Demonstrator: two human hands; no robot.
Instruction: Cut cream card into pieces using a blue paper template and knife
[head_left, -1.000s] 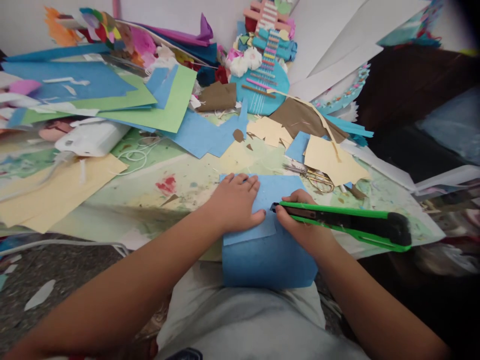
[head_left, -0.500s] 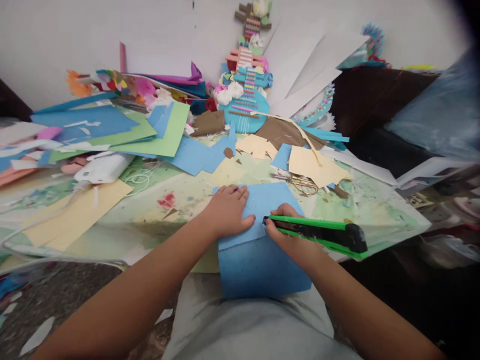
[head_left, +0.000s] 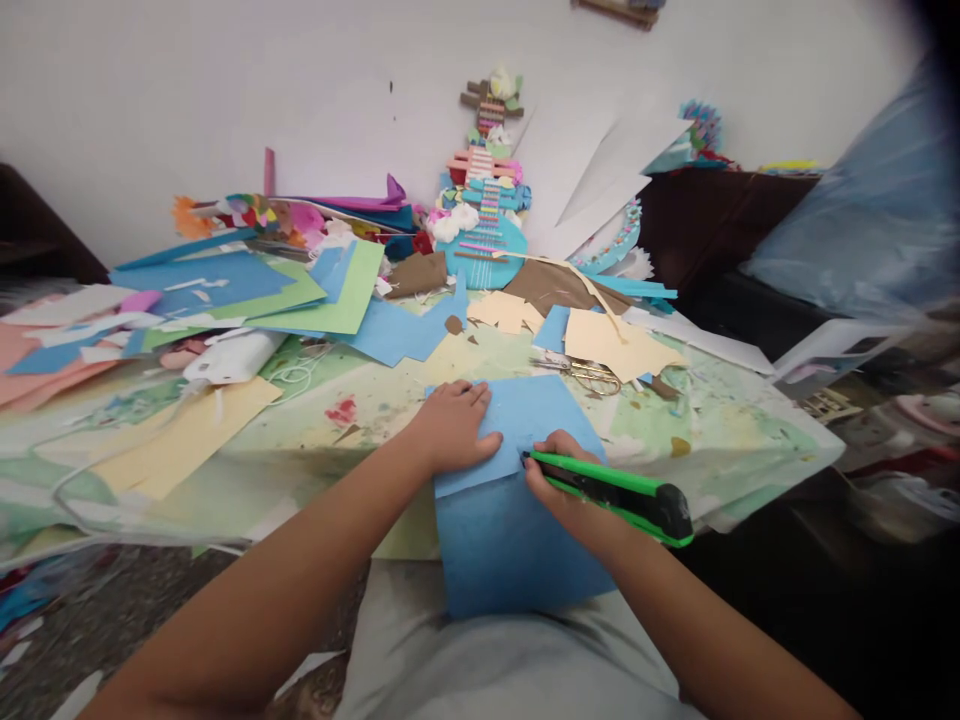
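Observation:
A blue paper sheet [head_left: 517, 540] lies over the near edge of the low table, hanging toward my lap. My left hand [head_left: 454, 428] rests flat on its upper left part, fingers stretched out, pressing it down. My right hand [head_left: 561, 478] is wrapped round a green and black utility knife [head_left: 615, 485], whose tip touches the blue sheet just right of my left thumb. The blade itself is too small to make out.
Gold-handled scissors [head_left: 581, 371] lie behind the sheet beside cream paper scraps [head_left: 611, 345]. Blue, green and cream sheets [head_left: 330, 290] pile up at the left with a white device [head_left: 229, 357]. A paper guitar model [head_left: 484, 215] leans on the wall. Dark furniture [head_left: 720, 230] stands at right.
The camera has tilted up, so the wall shows more and the table sits lower in view. Both hands stay on the blue sheet; the knife has hardly shifted against it.

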